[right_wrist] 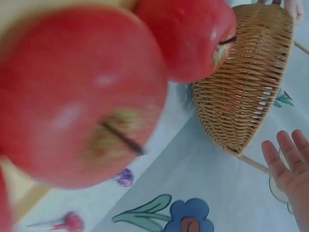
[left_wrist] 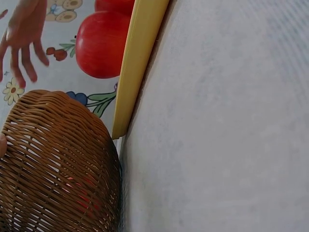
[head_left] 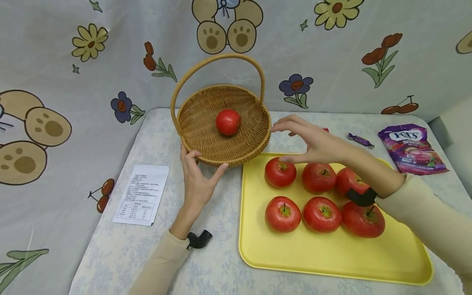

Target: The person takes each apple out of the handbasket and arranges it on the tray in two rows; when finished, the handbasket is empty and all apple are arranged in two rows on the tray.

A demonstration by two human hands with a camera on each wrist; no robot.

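Observation:
A wicker basket (head_left: 254,143) with a tall arched handle stands tilted at the back of the table, its opening facing me. One red apple (head_left: 228,122) lies inside it. My left hand (head_left: 198,184) grips the basket's near-left rim, fingers over the edge and thumb at its lower front. At the basket's right rim are the fingertips of my right hand (head_left: 313,141), which holds nothing. Its fingers look spread in the left wrist view. Below that hand, several red apples (head_left: 283,214) sit in two rows on a yellow tray (head_left: 313,258).
A white printed packet (head_left: 141,194) lies on the table at the left. Behind the tray are a purple candy bag (head_left: 411,148) and a wrapped purple candy (head_left: 360,140). A patterned cloth (head_left: 121,49) hangs along the table's back and left side.

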